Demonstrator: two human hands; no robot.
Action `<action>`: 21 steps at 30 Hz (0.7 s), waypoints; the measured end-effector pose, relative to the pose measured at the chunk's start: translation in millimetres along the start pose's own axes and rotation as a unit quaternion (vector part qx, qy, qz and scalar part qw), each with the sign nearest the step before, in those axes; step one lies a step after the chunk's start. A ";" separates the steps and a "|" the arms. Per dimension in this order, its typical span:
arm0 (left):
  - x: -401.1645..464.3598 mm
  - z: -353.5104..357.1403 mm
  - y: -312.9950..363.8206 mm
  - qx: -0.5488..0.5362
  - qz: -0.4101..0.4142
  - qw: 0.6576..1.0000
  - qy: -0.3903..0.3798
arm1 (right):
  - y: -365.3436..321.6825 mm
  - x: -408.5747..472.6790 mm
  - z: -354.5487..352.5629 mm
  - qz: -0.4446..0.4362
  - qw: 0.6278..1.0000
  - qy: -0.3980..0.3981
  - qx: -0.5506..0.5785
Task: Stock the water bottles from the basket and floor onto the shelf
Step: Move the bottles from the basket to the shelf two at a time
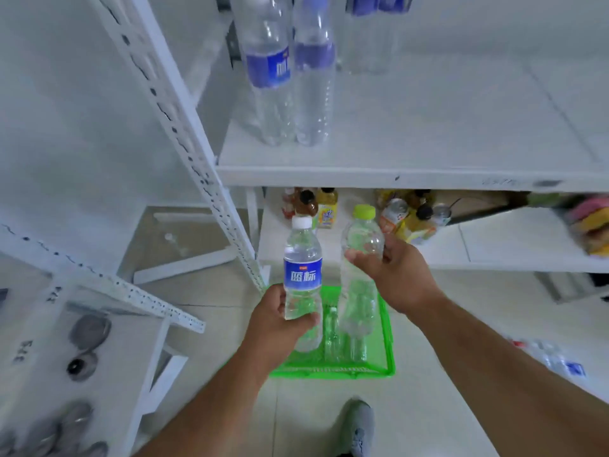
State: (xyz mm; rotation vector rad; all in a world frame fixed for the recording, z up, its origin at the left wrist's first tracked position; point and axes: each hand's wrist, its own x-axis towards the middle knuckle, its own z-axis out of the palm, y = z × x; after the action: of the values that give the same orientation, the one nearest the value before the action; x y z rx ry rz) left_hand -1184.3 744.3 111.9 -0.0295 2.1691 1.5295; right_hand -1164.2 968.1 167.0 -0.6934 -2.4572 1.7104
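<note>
**Both grips loaded, shelf up and ahead**

Left hand grip closed round the lower body of the blue-label bottle, upright, cap up. Right hand grip pinches the green-cap bottle near its shoulder, upright, slight tilt. Both hang over the green basket, more bottles in it directly below. Shelf edge lies above and beyond both grips; standing bottles up-left of the left grip. Likely lift forward, axes kept vertical. Floor bottles off right.
</note>
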 end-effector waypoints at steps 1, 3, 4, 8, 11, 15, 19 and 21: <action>-16.2 -7.7 12.6 0.005 0.014 1.000 -0.005 | -20.3 -15.1 -6.5 -0.014 1.000 0.006 0.002; -49.2 -23.0 35.8 0.011 0.044 0.999 -0.013 | -59.6 -45.4 -18.6 -0.046 0.999 0.020 0.007; -64.4 -30.4 46.0 0.012 0.059 0.998 -0.016 | -77.0 -59.6 -23.8 -0.060 0.998 0.029 0.008; -112.3 -52.1 80.7 0.001 0.102 0.994 -0.029 | -135.8 -112.7 -46.2 -0.095 0.993 0.063 -0.004; -139.4 -63.4 103.5 -0.009 0.132 0.991 -0.036 | -166.3 -144.7 -60.8 -0.120 0.989 0.085 -0.018; -164.6 -69.8 130.8 0.006 0.163 0.986 -0.035 | -192.6 -176.2 -77.9 -0.136 0.986 0.098 -0.015; -180.9 -64.0 157.3 0.009 0.191 0.981 -0.027 | -205.7 -194.9 -96.9 -0.148 0.983 0.108 -0.007; -188.0 -57.5 168.5 0.010 0.207 0.978 -0.028 | -208.4 -199.2 -107.3 -0.153 0.982 0.112 -0.012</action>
State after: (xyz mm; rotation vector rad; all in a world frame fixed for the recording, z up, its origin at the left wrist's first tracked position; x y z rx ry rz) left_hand -1087.8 708.6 349.4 0.4945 2.2404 1.6995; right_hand -1020.1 924.2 435.3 -0.4516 -2.2905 1.4092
